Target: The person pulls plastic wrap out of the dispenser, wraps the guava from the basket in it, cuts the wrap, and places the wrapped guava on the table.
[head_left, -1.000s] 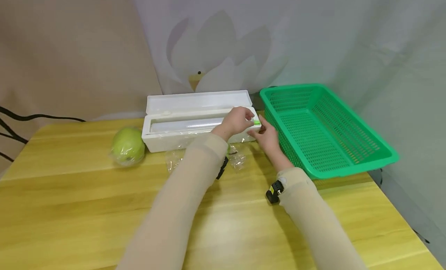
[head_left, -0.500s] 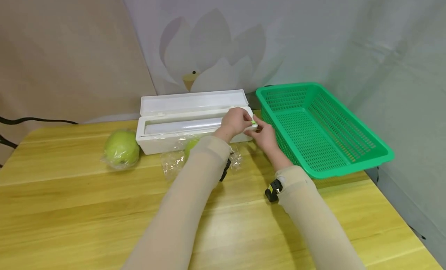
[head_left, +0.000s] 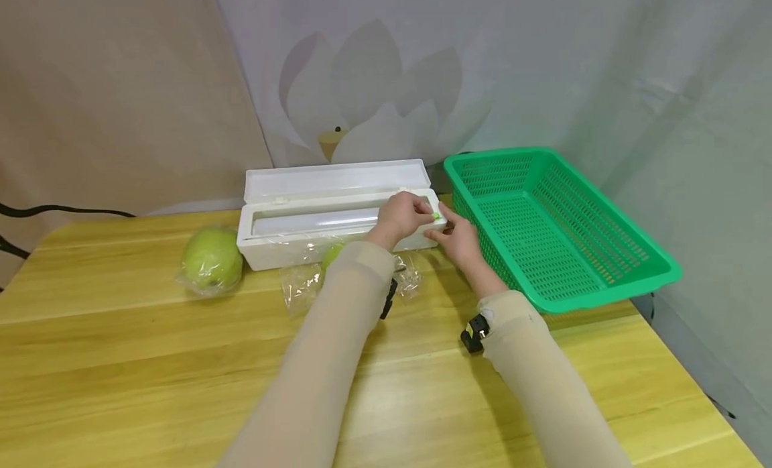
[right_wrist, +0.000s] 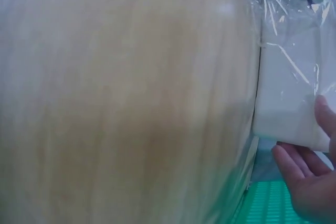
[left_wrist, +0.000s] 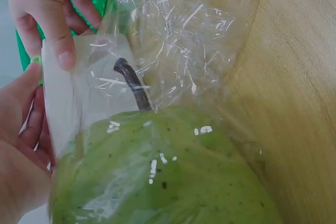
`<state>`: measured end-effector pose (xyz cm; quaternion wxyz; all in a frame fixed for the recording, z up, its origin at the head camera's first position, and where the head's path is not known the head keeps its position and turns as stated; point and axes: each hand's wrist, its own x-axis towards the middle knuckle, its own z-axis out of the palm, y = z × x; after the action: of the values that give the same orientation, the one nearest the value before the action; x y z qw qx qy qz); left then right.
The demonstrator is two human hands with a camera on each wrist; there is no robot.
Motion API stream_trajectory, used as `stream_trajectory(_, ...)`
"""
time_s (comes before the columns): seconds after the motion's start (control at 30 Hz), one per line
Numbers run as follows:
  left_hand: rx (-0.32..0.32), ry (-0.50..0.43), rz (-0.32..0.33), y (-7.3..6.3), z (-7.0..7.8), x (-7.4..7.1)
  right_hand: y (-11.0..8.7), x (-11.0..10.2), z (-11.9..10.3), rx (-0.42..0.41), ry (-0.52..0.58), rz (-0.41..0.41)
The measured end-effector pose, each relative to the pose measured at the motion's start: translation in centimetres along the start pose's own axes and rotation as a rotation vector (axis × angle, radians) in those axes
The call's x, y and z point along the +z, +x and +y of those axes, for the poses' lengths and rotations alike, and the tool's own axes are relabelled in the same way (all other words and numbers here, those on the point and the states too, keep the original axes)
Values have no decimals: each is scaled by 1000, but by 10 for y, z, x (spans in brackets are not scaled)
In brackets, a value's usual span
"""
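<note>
A white cling film dispenser (head_left: 277,253) stands at the back of the table, lid raised, with a film roll (head_left: 319,221) inside. My left hand (head_left: 398,216) reaches over its right end, thumb and fingertips pinching a small green slide cutter (head_left: 435,215) on the front edge. My right hand (head_left: 461,242) grips that same end, its thumb on the front wall and its fingers round the end. Clear film (left_wrist: 178,40) hangs over the front and covers a green pear (left_wrist: 163,171) with a dark stem. In the head view my left forearm hides most of this pear.
Left of the dispenser sits another green fruit (head_left: 212,259), wrapped in film. A green plastic basket (head_left: 609,304) stands close to the right hand. Behind the table hangs a pale curtain (head_left: 519,72). Black cables (head_left: 66,210) run at the far left.
The head view has shifted slightly, so more of the covered pear shows. The green slide cutter sits a little further left from the dispenser's end, my left hand with it. My right hand keeps its place.
</note>
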<state>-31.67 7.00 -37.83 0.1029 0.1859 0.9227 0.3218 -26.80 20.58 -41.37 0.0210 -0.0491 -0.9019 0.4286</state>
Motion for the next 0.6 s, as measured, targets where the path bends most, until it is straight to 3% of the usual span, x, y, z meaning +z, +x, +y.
stream_trajectory(0.23,3,83,19,-12,8,-8,2,-1,-1,-13,0,5)
stream_trajectory(0.47,4,183,20,-14,5,-10,3,1,-1,-3,27,-11)
stream_trajectory(0.6,-6,149,8,-16,-4,-19,5,-2,-4,-15,-125,-16)
